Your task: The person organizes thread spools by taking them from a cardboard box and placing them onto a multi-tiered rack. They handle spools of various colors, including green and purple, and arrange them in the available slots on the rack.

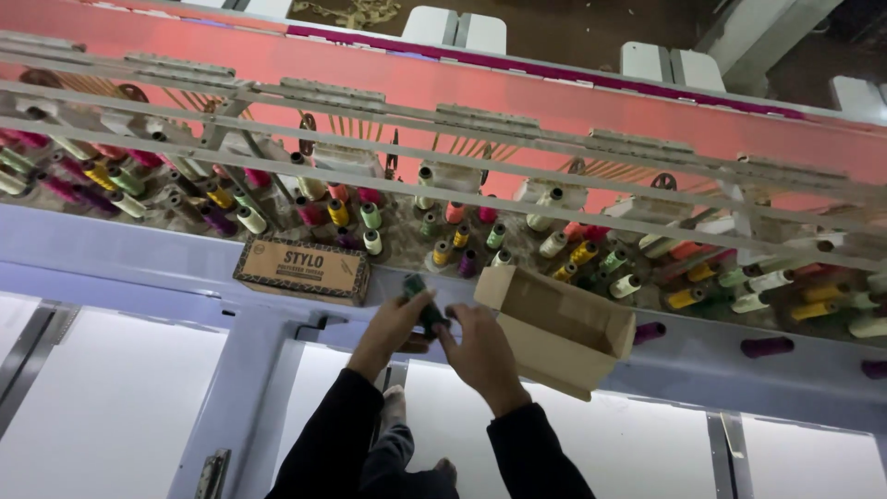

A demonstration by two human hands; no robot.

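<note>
My left hand (393, 328) holds a dark green thread spool (423, 300) just above the pale purple machine ledge (139, 254). My right hand (480, 351) is right beside it, fingers curled at the spool's lower end, touching it. An open brown cardboard box (559, 328) lies tilted on the ledge just right of my right hand, its inside looking empty. Both my sleeves are black.
A closed printed cardboard box (303, 268) sits on the ledge left of my hands. Behind them several coloured thread spools (370, 217) stand in rows under metal rails (462, 199), with pink fabric (517, 92) stretched beyond. White panels (102, 407) lie below the ledge.
</note>
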